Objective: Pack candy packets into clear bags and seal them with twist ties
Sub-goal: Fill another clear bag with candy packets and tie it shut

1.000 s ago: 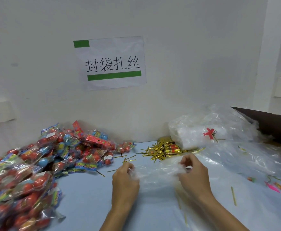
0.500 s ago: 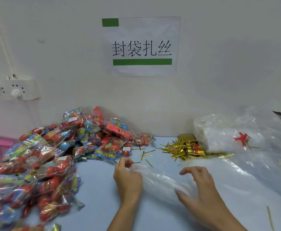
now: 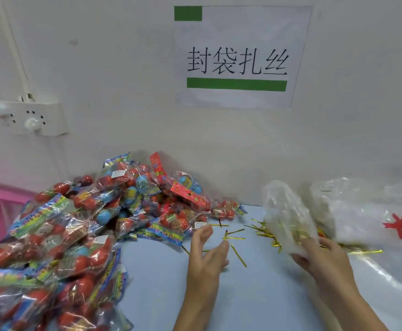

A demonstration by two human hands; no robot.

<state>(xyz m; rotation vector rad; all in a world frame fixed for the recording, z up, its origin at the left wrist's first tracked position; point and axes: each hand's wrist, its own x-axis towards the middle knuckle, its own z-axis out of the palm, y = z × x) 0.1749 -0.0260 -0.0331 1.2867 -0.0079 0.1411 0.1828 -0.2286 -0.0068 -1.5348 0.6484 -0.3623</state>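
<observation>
A big heap of candy packets [image 3: 99,223] with red and blue balls covers the left of the light blue table [image 3: 255,295]. My right hand [image 3: 324,256] grips a clear bag [image 3: 288,216] by its lower end, so that the bag stands up puffed open above the table. My left hand [image 3: 207,254] hovers with relaxed fingers just right of the heap and holds nothing. Gold twist ties [image 3: 237,237] lie loose between my hands, and a denser pile of gold ties [image 3: 266,232] sits behind the bag.
A stack of clear bags [image 3: 362,211] tied with a red band lies at the right, more plastic sheeting in front of it. A paper sign [image 3: 240,56] and a power strip [image 3: 28,118] hang on the wall. A pink frame [image 3: 2,194] stands at the far left.
My left hand let go of the clear bag and moved left toward the candy heap. My right hand lifted the bag upright. The view swung left and closer.
</observation>
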